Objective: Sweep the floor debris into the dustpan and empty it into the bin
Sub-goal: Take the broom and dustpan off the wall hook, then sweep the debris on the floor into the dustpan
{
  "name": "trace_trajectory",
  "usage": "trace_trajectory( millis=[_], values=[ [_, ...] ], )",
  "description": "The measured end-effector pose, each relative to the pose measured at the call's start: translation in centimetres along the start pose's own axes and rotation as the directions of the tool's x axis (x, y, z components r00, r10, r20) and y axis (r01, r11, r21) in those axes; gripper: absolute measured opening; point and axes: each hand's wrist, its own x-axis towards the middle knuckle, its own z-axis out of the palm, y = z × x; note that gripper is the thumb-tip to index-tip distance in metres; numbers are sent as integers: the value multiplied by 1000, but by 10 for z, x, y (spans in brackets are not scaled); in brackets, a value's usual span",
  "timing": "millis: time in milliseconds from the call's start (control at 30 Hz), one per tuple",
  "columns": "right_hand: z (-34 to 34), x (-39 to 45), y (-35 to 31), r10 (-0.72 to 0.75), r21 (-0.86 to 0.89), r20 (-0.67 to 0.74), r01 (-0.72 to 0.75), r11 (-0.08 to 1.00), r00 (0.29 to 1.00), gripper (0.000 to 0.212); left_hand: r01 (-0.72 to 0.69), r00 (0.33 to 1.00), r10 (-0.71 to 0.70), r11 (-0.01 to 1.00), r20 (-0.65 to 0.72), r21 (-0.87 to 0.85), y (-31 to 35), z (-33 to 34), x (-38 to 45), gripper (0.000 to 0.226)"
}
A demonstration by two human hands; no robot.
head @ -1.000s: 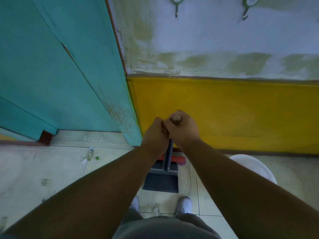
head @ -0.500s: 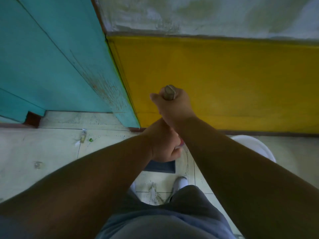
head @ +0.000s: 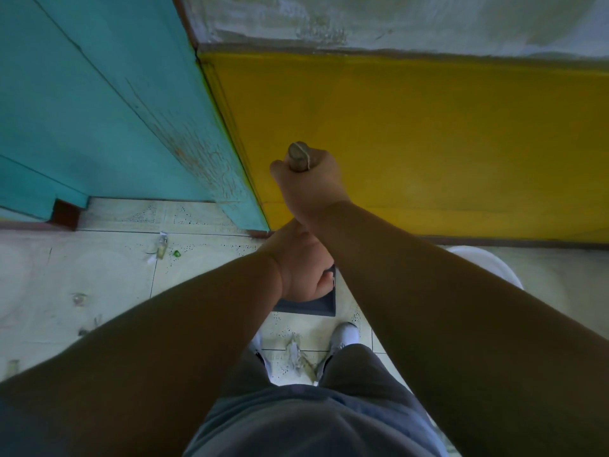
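A teal door (head: 99, 103) meets a yellow wall (head: 428, 143) above pale floor tiles (head: 66, 275).

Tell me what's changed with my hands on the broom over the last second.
The left hand slid down from beside the right hand and now sits lower, over the dustpan; what it grips is hidden. The right hand kept gripping the broom handle top. Dustpan, floor debris and white bin stayed put.

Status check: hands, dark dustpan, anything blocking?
Right hand grips the brown wooden handle top. Left hand curled lower; what it holds is hidden. Dark dustpan on tile. Small debris unswept near teal door.
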Motion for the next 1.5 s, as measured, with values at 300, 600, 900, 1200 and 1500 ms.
trace_trajectory(
  millis=[300, 600, 900, 1200, 1500],
  values=[
    [-3, 12, -11, 68, -7, 0, -68, 998, 998, 49, -41, 999, 40, 998, 25, 54, 17, 6, -3, 32],
    [-16, 17, -7, 71, -52, 3, -71, 996, 997, 51, -58, 998, 57, 995, 18, 81, 37, 14, 0, 34],
    [-64, -20, 5, 108, -307, 147, -59, 950, 983, 39, -40, 942, -28, 980, 335, 193, 38, -13, 8, 52],
    [-101, -41, -20, 567, -482, 379, -367, 795, 731, 25, -356, 663, 72, 906, 745, 230, 25, -36, 18, 41],
    [-83, -115, -5, 718, 148, 465, -845, 514, 518, 27, -718, 645, 414, 616, 642, 324, 14, -37, -1, 39]
  ],
)
